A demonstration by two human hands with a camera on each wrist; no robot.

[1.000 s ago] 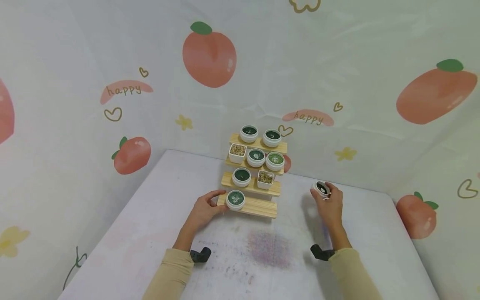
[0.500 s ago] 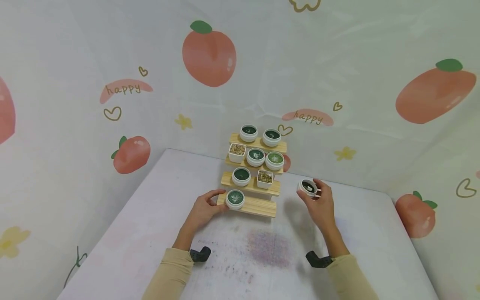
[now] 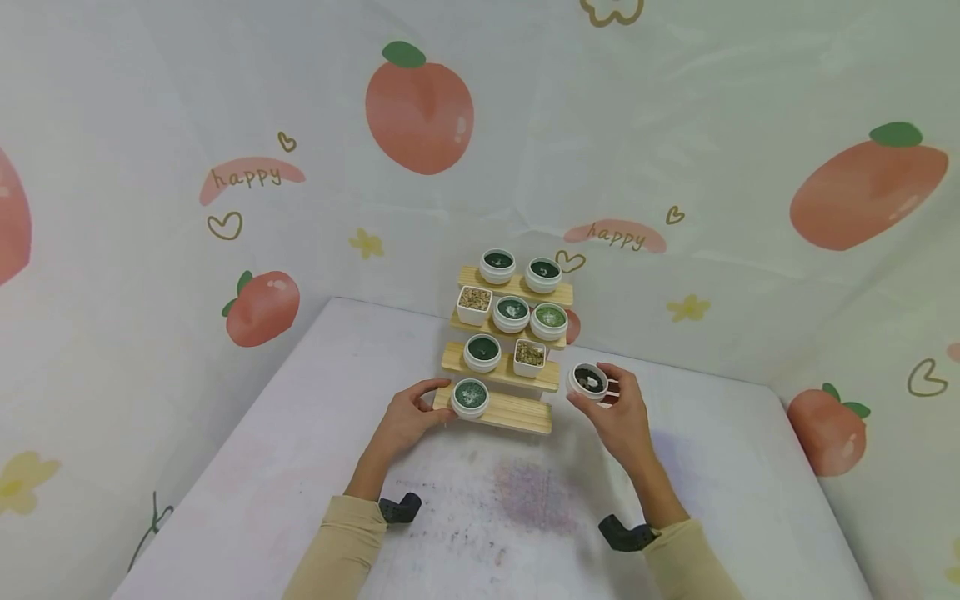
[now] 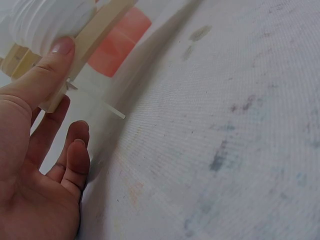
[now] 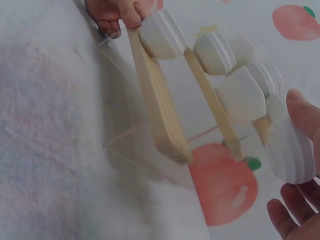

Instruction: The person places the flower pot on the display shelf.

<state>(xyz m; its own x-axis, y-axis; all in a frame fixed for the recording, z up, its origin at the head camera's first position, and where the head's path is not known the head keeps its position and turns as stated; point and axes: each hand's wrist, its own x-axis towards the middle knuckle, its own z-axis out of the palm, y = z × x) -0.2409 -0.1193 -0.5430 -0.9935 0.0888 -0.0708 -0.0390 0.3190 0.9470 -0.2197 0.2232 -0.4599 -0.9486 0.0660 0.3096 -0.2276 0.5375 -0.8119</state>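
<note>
At the left end of the lowest wooden shelf of a tiered stand (image 3: 521, 413), my left hand (image 3: 403, 423) grips the board, thumb on top and fingers below. The thumb lies right by a round white pot with green filling (image 3: 470, 398) on that shelf. My right hand (image 3: 624, 425) holds another round white pot (image 3: 588, 382) with dark filling and a whitish patch, between thumb and fingers. This pot is in the air, just right of the stand. In the right wrist view, the held pot (image 5: 292, 150) shows its ridged white side.
Higher tiers bear several round white pots (image 3: 512, 314) and two square white pots with speckled filling, one a square pot (image 3: 530, 357) on the second tier. The white table (image 3: 300, 433) has purplish stains in front. A fruit-printed cloth (image 3: 720, 125) hangs behind.
My right hand has moved left with the round pot, from well right of the stand to close beside it. The left hand has stayed on the lowest shelf.
</note>
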